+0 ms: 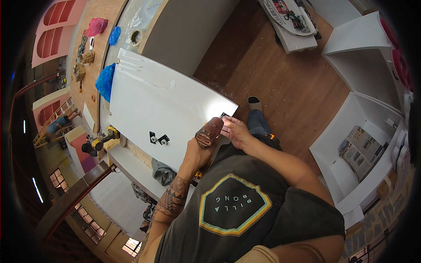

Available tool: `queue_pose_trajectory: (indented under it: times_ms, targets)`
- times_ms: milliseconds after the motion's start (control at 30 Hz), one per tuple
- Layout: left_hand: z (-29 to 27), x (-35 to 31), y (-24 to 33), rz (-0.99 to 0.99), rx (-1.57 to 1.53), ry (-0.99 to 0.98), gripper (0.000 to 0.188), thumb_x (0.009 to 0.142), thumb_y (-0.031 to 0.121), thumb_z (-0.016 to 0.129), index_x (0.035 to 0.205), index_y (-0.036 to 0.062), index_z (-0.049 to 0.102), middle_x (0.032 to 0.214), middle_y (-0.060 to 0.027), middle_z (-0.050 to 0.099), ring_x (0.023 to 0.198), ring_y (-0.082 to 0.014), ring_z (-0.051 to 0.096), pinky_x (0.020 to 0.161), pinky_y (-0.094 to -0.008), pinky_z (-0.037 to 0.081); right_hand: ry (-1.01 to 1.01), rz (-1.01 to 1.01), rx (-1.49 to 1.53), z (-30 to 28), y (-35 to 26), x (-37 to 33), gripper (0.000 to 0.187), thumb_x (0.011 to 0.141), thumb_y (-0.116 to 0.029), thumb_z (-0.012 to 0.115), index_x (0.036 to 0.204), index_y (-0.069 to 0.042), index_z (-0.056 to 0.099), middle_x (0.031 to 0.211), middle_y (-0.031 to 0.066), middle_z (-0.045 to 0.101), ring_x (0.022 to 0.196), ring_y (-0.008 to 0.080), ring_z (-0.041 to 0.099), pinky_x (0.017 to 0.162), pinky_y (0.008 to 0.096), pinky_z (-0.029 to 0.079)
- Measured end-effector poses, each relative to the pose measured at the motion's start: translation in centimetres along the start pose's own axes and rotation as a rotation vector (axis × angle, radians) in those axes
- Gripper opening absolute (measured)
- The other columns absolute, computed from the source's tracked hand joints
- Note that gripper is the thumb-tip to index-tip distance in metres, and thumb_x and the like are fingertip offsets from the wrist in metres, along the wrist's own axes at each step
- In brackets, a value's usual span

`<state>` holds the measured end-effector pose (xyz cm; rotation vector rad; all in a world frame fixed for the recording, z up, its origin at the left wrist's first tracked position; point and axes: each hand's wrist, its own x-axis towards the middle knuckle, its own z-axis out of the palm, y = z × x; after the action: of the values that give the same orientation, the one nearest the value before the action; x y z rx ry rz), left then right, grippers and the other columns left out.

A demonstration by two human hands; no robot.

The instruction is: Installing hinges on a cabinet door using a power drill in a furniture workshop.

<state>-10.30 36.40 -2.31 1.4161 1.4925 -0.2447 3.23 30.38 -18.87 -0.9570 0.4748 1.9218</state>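
My left hand (198, 153) grips a reddish-brown cordless drill (208, 132), its front end pointed at the near right corner of a glossy white panel (158, 98). Right by that end, my right hand (237, 133) has its fingertips pinched together at a small black plate (224, 115) on the panel's corner. What the fingertips hold there is too small to make out. Two small caster wheels with black plates, one (152, 137) beside the other (163, 140), lie loose on the panel to the left of the drill.
A blue plastic bag (105, 82) and a roll of tape (136, 37) lie beyond the panel. A yellow-black power tool (113, 133) is at its left edge. White cabinet boxes (351, 166) stand at right, one holding newspaper (362, 151). Far left, a person (57, 125) is near a ladder.
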Motion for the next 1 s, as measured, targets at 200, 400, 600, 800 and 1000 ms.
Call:
queue_pose_trajectory:
  times_ms: [200,400,600,800,1000]
  targets:
    - [0.4,-0.1,0.5,0.044,-0.017,0.108,0.041,0.095,0.025,0.072,0.129,0.0020,0.067,0.107,-0.0226,0.077,0.103,-0.0381,0.075,0.087,-0.0410,0.059,0.014,0.022,0.008,0.1,-0.3,0.0,0.035,0.103,-0.024,0.071,0.132,-0.010,0.058,0.120,0.0058,0.069,0.108,0.0182,0.069,0.093,0.0345,0.057]
    - [0.1,0.0,1.2,0.051,0.138,0.102,0.036,0.096,0.027,0.070,0.123,0.0032,0.069,0.105,-0.0236,0.076,0.102,-0.0419,0.073,0.084,-0.0436,0.059,0.371,-0.241,-0.346,-0.1,-1.6,-0.7,0.041,0.096,-0.027,0.076,0.127,-0.003,0.063,0.112,0.0053,0.068,0.094,0.0142,0.064,0.086,0.0322,0.058]
    - [0.4,0.2,1.8,0.097,0.099,0.111,0.037,0.096,0.025,0.069,0.126,0.0035,0.068,0.108,-0.0244,0.075,0.104,-0.0416,0.073,0.087,-0.0436,0.059,0.266,-0.408,-0.566,-1.1,-4.1,1.7,0.049,0.098,-0.029,0.076,0.135,0.000,0.063,0.110,0.0039,0.071,0.095,0.0090,0.062,0.080,0.0268,0.052]
    - [0.9,1.0,0.5,0.061,0.145,0.080,0.037,0.097,0.025,0.067,0.128,0.0048,0.066,0.110,-0.0233,0.076,0.106,-0.0413,0.073,0.090,-0.0442,0.059,0.291,-0.470,-0.589,-1.1,-3.7,1.8,0.044,0.097,-0.025,0.077,0.129,0.002,0.066,0.102,0.0014,0.071,0.086,0.0064,0.061,0.076,0.0229,0.050]
    - [1.0,1.5,1.4,0.137,0.204,0.080,0.036,0.098,0.024,0.063,0.129,0.0069,0.066,0.114,-0.0201,0.076,0.110,-0.0397,0.072,0.094,-0.0433,0.058,0.271,-0.423,-0.546,-0.9,-4.2,1.0,0.043,0.097,-0.022,0.076,0.130,0.004,0.066,0.098,0.0012,0.071,0.081,0.0058,0.060,0.072,0.0224,0.050]
